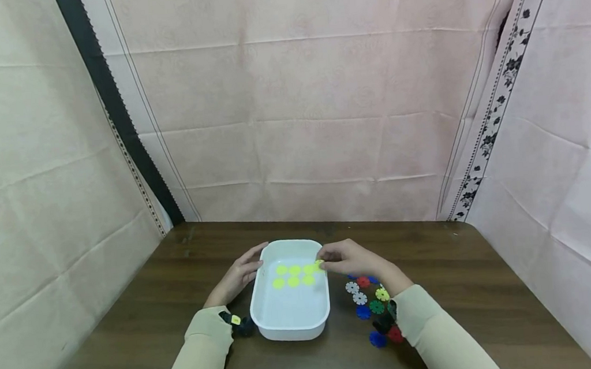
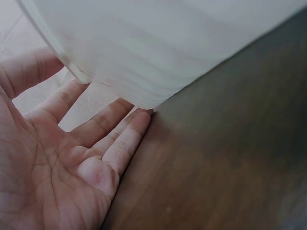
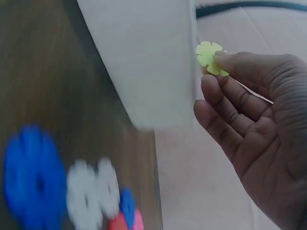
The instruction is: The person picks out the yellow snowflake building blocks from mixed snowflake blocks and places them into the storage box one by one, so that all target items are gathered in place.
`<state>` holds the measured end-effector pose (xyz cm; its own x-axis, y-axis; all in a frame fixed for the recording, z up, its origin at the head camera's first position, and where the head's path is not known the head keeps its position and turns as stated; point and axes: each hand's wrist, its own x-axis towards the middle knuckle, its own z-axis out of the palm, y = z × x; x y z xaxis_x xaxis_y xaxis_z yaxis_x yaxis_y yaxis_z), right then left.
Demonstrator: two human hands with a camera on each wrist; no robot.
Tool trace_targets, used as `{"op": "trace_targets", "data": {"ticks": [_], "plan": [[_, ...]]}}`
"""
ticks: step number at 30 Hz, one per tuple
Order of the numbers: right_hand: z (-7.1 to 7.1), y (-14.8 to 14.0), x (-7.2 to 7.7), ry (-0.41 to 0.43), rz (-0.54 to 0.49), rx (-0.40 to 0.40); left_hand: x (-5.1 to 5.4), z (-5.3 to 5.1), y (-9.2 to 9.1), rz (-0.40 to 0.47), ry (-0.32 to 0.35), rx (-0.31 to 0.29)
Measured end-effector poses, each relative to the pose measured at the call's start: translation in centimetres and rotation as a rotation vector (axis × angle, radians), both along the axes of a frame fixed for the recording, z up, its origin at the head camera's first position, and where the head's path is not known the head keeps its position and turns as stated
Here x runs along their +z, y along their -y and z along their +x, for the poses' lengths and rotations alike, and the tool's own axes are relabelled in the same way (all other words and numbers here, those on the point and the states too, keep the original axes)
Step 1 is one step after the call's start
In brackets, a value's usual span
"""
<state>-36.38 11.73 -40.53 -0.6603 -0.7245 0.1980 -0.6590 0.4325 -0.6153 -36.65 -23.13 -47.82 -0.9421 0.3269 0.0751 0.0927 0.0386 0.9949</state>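
Observation:
A white rectangular tub (image 1: 291, 309) stands on the table, with two rows of yellow discs (image 1: 294, 281) lying inside it. My left hand (image 1: 240, 274) touches the tub's left side near the far corner; in the left wrist view its fingers (image 2: 112, 124) are extended along the wall. At the tub's right rim my right hand (image 1: 347, 257) pinches a yellow flower-shaped disc (image 3: 208, 57) between thumb and fingers. That disc is above the rim level, near the right end of the far row.
Right of the tub, partly under my right forearm, several notched flower discs lie scattered: blue (image 1: 363, 312), white (image 1: 359, 299), green (image 1: 376, 306), red (image 1: 394, 333) and a yellow one (image 1: 382, 294). Pale cloth (image 1: 296, 121) hangs behind the brown table (image 1: 130, 336) and on both sides.

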Motion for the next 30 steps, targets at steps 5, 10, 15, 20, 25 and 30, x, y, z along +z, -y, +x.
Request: {"op": "trace_targets", "data": {"ticks": [5,10,15,20,25,30], "plan": [[-0.2,3.3,0.0,-0.069,0.081,0.062,0.0,0.1,0.0,-0.002,0.012,-0.004],[-0.4,5.7,0.1,-0.071,0.106,0.099,0.1,0.1,0.0,0.001,0.021,-0.011],[-0.2,7.9,-0.3,-0.04,0.137,0.158,0.1,0.1,0.1,0.006,0.006,-0.018],[0.1,9.3,-1.3,-0.02,0.161,0.178,-0.1,0.1,-0.1,0.004,-0.011,-0.037],[0.2,9.9,-1.8,-0.01,0.196,0.141,0.0,0.2,-0.2,0.006,-0.006,-0.039],[-0.2,10.3,-2.0,0.019,0.187,0.111,0.2,0.3,-0.1,-0.007,-0.004,-0.014]]}}
